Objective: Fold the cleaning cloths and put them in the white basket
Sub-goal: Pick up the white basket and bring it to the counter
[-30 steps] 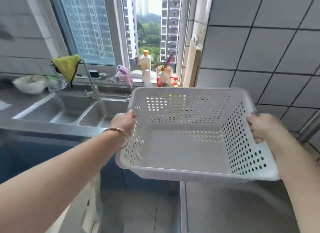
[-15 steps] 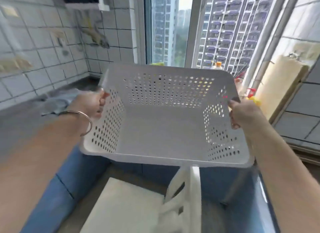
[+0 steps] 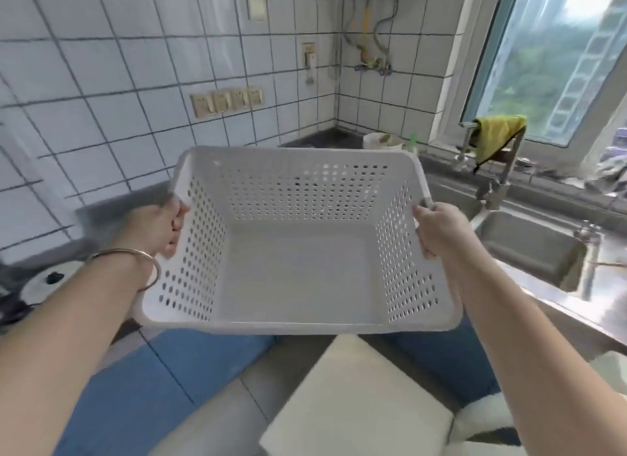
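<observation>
White basket (image 3: 298, 279): rectangular plastic, smooth solid floor, four walls pierced with rows of round holes, rolled rim. Held in the air at chest height over the floor, nothing inside it. Left hand (image 3: 154, 230) grips the left rim, fingers curled over the edge; a thin metal bangle (image 3: 135, 262) sits on that wrist. Right hand (image 3: 437, 228) grips the right rim, fingers wrapped under the lip.

Change since half a second ago: the view has swung left, so the window (image 3: 556, 58) now stands at the far right and a tiled corner fills the middle; both hands keep the same hold on the basket.

Below the basket: pale flat-topped stool or seat (image 3: 356, 401), blue cabinet fronts (image 3: 135, 381).

Right, mid-distance: stainless steel sink (image 3: 529, 252), basin contents not clear.

Farther: yellow cloth (image 3: 495, 133) draped over the faucet (image 3: 492, 170) by the window; dark countertop (image 3: 315, 138) along white square wall tiles; a row of beige sockets (image 3: 225, 101).
</observation>
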The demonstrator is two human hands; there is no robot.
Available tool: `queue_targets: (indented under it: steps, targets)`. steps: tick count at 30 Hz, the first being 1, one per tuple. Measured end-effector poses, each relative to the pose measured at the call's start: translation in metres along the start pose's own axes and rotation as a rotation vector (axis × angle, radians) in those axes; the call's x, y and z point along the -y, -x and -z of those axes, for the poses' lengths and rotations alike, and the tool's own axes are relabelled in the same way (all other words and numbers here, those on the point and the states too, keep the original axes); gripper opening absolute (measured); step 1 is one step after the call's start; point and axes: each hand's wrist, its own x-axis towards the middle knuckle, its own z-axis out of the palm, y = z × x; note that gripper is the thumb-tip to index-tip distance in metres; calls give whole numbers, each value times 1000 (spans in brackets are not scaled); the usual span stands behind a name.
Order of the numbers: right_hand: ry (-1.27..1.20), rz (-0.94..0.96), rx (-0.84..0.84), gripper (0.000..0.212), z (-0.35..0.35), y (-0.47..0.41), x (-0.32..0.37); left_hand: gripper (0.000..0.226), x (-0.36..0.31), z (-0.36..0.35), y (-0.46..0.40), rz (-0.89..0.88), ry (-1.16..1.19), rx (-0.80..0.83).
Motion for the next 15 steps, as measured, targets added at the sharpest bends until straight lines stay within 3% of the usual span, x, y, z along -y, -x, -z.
queue_targets:
  steps: [7,15]
  targets:
    - [96,42,258,24,-146,-24,46,19,65,107,-42,154,-157,-232]
    - [207,84,335,31,-317,-51,116,34,115,209,-138,234,-146,-348]
